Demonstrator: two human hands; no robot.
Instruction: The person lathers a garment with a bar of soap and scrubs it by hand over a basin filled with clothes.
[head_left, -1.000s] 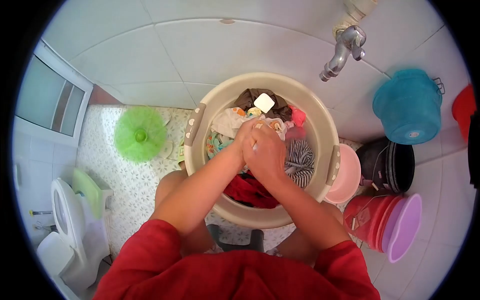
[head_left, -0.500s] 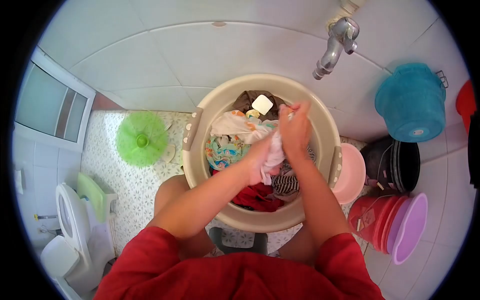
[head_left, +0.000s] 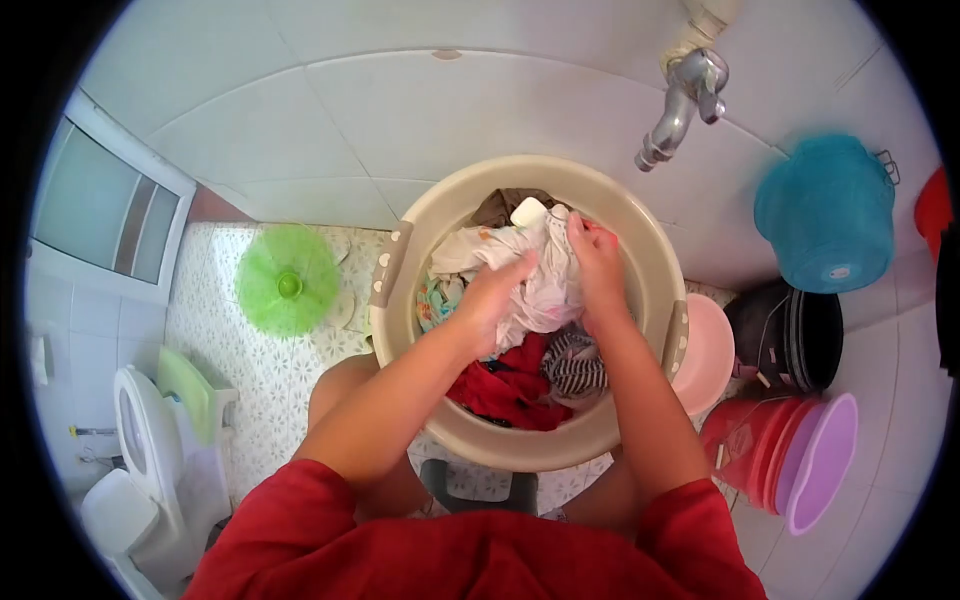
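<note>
A large beige tub [head_left: 470, 453] holds a heap of laundry. Over it, a white garment [head_left: 548, 292] is spread between my two hands. My left hand [head_left: 488, 303] grips its left side, thumb on top. My right hand [head_left: 598, 262] has hold of its right side, fingers curled at the upper edge. Below the garment lie a red cloth [head_left: 512, 385] and a black-and-white striped cloth [head_left: 577, 362]. A dark brown cloth [head_left: 500, 207] is at the far side, beside a white block that looks like soap [head_left: 528, 211]. A printed cloth [head_left: 437, 300] shows at the left.
A metal tap [head_left: 682, 110] juts from the wall above. A blue bucket [head_left: 828, 215] hangs at right, over a black bucket [head_left: 815, 340], a pink basin [head_left: 703, 355] and stacked red buckets [head_left: 740, 435]. A green mesh cover [head_left: 289, 283] and a toilet [head_left: 150, 440] are at left.
The white garment was bunched tightly between my hands; now it is opened out wider. My hands have moved apart, and the view has shifted slightly.
</note>
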